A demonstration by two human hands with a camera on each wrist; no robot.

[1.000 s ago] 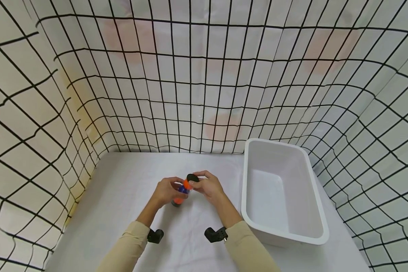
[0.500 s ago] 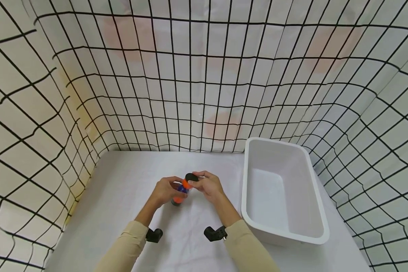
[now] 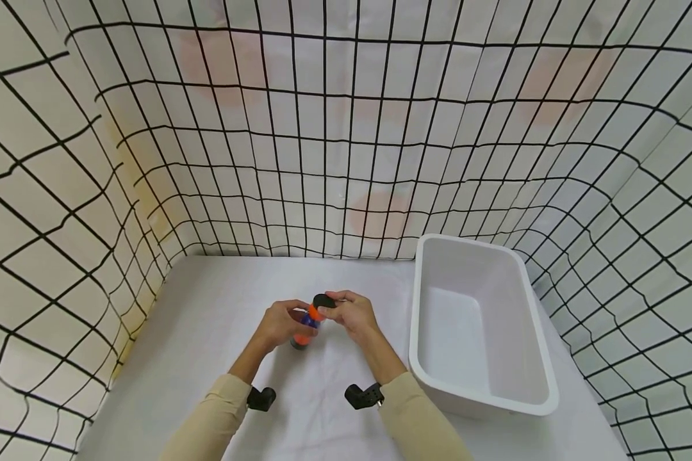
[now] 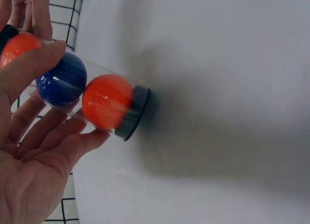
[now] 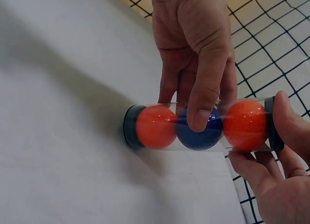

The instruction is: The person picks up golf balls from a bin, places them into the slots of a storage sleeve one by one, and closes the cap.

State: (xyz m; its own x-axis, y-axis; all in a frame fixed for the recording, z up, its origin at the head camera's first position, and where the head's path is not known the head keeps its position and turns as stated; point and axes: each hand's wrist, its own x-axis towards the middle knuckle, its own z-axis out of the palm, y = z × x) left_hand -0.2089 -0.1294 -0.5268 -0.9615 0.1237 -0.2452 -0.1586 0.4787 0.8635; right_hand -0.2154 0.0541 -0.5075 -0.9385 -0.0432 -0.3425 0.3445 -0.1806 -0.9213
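A clear tube (image 5: pixel 174 145) holds an orange ball (image 5: pixel 157 129), a blue ball (image 5: pixel 208 139) and another orange ball (image 5: pixel 246 123) in a row. Black caps close both ends; the lower cap (image 4: pixel 133 112) is close over the white cloth, and the tube leans. My left hand (image 3: pixel 280 321) grips the tube's middle, its thumb across the blue ball and its fingers behind. At the upper end, my right hand (image 3: pixel 354 315) holds the tube beside the upper black cap (image 3: pixel 324 301), thumb on the near side and fingers around the far side.
To the right stands a deep white plastic tub (image 3: pixel 452 339). A black wire grid (image 3: pixel 346 136) rises behind and along both sides of the white-covered table (image 3: pixel 219 288). Black wrist devices (image 3: pixel 261 399) sit at the cuffs of beige sleeves.
The tube's upper end has shifted very slightly to the left with my right hand. Both hands keep the same hold, and the tub stays where it was.
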